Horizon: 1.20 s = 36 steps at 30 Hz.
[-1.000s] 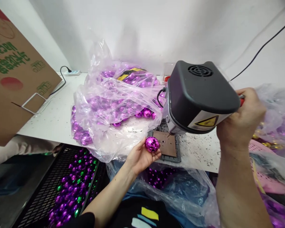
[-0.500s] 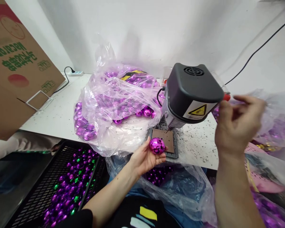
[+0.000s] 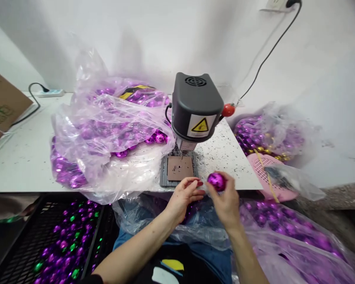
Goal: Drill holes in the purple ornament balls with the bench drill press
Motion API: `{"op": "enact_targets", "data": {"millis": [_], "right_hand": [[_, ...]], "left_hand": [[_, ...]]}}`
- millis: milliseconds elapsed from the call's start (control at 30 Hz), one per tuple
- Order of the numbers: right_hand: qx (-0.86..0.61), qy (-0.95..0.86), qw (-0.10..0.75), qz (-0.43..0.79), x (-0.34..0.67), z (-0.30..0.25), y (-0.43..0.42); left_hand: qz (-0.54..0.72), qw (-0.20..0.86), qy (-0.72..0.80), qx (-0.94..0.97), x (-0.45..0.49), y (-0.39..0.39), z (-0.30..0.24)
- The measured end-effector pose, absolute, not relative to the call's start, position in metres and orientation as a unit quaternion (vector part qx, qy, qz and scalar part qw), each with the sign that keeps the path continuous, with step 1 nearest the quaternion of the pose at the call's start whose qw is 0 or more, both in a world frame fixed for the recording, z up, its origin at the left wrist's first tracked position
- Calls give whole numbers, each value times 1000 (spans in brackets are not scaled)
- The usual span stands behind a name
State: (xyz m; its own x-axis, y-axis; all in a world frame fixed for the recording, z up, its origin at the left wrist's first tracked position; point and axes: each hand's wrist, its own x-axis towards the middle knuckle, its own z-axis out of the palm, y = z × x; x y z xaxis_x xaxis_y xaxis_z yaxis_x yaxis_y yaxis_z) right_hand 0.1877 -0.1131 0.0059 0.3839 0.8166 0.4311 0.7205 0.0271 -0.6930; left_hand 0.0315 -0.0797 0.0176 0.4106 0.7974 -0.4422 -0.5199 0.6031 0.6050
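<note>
My right hand [image 3: 225, 199] holds a shiny purple faceted ball [image 3: 216, 181] at the table's front edge, fingers wrapped round it. My left hand [image 3: 185, 193] sits just left of the ball, fingers curled loosely and apart, nothing in them. Both hands hover in front of a small grey bench drill [image 3: 195, 106] with a yellow warning label and a red knob [image 3: 228, 109]. Its brown base plate [image 3: 180, 169] lies just beyond my fingers.
A big clear bag of purple balls [image 3: 106, 130] fills the white table [image 3: 23, 157] to the left. Another bag [image 3: 266, 132] and a pink basket [image 3: 269, 169] sit right. A black crate of purple and green balls [image 3: 56, 240] stands below left. A cardboard box [image 3: 2, 104] is far left.
My right hand left the drill's lever and came down to take the purple ball from my left hand. The view swung to the right.
</note>
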Motion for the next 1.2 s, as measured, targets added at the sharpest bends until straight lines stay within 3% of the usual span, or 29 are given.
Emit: {"op": "enact_targets", "data": {"millis": [167, 533, 900, 1200], "right_hand": [[-781, -378, 490, -86, 277, -11, -112], [-806, -436, 385, -108, 307, -73, -124], [-724, -535, 432, -58, 215, 0, -135], [-664, -567, 485, -41, 171, 28, -120]], "left_hand": [[388, 785, 393, 280, 21, -82, 20], [319, 817, 393, 277, 28, -86, 17], [297, 835, 350, 304, 45, -81, 22], [364, 850, 279, 259, 32, -75, 37]]}}
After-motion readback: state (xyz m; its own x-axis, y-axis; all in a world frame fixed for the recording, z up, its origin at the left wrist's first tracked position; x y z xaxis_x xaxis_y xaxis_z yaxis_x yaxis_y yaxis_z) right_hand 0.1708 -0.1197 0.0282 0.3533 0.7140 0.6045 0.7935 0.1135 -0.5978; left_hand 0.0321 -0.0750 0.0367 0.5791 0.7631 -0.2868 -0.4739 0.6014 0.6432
